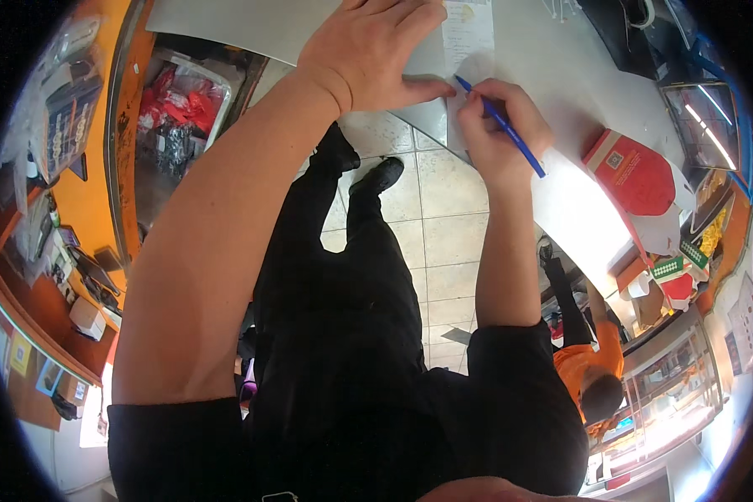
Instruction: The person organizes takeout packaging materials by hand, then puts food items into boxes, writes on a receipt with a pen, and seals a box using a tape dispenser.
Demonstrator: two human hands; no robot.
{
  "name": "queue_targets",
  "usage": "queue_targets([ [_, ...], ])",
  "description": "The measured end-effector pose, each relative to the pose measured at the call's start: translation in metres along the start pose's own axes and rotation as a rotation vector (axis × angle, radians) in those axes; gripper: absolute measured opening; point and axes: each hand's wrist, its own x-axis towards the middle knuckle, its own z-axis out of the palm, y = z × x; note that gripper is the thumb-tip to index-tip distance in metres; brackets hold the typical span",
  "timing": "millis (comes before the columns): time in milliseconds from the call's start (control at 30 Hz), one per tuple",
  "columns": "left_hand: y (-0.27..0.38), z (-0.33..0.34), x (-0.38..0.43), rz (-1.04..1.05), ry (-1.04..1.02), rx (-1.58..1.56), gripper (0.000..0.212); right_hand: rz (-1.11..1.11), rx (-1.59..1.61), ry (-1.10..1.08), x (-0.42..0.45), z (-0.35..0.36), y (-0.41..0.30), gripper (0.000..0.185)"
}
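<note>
A blue pen [516, 137] is gripped in my right hand [505, 150], its tip pointing at the lower part of a narrow printed paper slip [469, 34]. The slip lies on a grey counter [238, 19] and bears writing. My left hand [370, 59] rests on the counter to the left of the slip, palm down. Its thumb reaches to the slip's left edge, close to the pen tip. Some of the left fingers are cut off by the top of the picture.
A red and white paper package [634, 172] with a printed code sits on the counter's right side. Below the counter at left, a bin [223, 75] holds red wrappers. Another person in an orange shirt [593, 364] is at lower right. Black electronics [627, 44] stand at upper right.
</note>
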Motion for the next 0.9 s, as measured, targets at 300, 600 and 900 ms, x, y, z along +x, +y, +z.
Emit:
queue_targets([
  [300,0.003,-0.006,0.003,0.016,0.027,-0.094,0.079,0.118,-0.009,-0.056,-0.005,-0.015,-0.002,0.011],
  [600,-0.002,-0.003,-0.001,-0.019,-0.002,-0.060,0.085,0.409,-0.240,0.110,0.019,-0.041,-0.052,0.040],
  [900,-0.002,0.002,0.005,0.094,0.100,-0.190,0.070,0.146,-0.467,-0.198,-0.041,-0.025,-0.033,0.043],
])
